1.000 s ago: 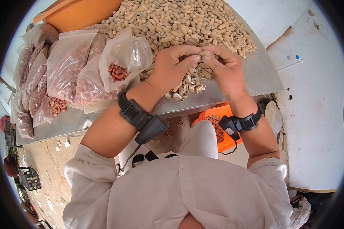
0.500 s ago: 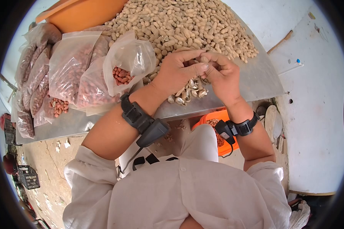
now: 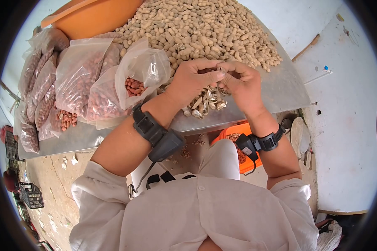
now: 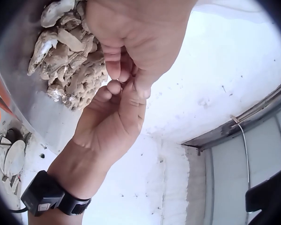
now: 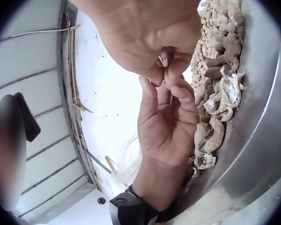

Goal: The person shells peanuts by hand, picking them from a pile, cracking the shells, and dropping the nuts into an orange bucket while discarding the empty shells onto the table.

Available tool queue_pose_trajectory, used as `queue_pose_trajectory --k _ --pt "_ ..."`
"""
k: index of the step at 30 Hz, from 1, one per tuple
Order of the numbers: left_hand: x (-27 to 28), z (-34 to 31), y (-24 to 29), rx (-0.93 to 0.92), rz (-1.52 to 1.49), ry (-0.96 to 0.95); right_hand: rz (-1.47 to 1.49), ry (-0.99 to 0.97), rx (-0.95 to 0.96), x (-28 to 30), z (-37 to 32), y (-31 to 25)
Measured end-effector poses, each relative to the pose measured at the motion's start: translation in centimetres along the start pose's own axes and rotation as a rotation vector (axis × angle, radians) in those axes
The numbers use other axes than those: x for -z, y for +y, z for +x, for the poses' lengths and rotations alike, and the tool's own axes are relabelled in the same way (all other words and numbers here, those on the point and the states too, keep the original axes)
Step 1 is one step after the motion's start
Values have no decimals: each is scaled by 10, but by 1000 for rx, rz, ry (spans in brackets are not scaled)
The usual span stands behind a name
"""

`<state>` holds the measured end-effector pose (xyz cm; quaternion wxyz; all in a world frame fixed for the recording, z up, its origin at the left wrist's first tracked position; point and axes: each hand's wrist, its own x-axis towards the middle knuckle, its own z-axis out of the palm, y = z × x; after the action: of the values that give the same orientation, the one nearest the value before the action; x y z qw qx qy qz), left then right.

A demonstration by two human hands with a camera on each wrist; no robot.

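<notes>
Over the front of the table both hands meet, fingertip to fingertip. The left hand (image 3: 191, 81) and the right hand (image 3: 246, 85) pinch a peanut (image 3: 220, 69) between thumbs and curled forefingers. Most of the peanut is hidden by the fingers in every view. Just below the hands lies a small heap of cracked, pale-lined shells (image 3: 207, 101). Behind them spreads a large pile of unshelled peanuts (image 3: 197, 31). In the right wrist view, split shells (image 5: 214, 133) lie close beside the left hand.
Plastic bags (image 3: 81, 79) of red kernels crowd the table's left side, one with its mouth open (image 3: 153, 69). An orange basin (image 3: 92, 19) stands behind them. Below the metal table edge (image 3: 192, 124), an orange container (image 3: 255, 161) holds kernels or skins near the knee.
Both hands have come slightly nearer the body, keeping together. The peanut, plainly seen between the fingertips a second ago, is now mostly covered by the fingers.
</notes>
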<state>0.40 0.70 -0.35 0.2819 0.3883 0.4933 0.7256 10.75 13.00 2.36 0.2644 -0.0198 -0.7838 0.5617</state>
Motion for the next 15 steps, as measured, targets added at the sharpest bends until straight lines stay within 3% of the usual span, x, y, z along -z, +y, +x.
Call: queue_pose_trajectory --k 8,15 --pt "2 1 2 -8 -83 26 -16 -99 110 0 5 -2" --pt "2 -1 7 37 -103 32 159 -96 -12 3 3 -7"
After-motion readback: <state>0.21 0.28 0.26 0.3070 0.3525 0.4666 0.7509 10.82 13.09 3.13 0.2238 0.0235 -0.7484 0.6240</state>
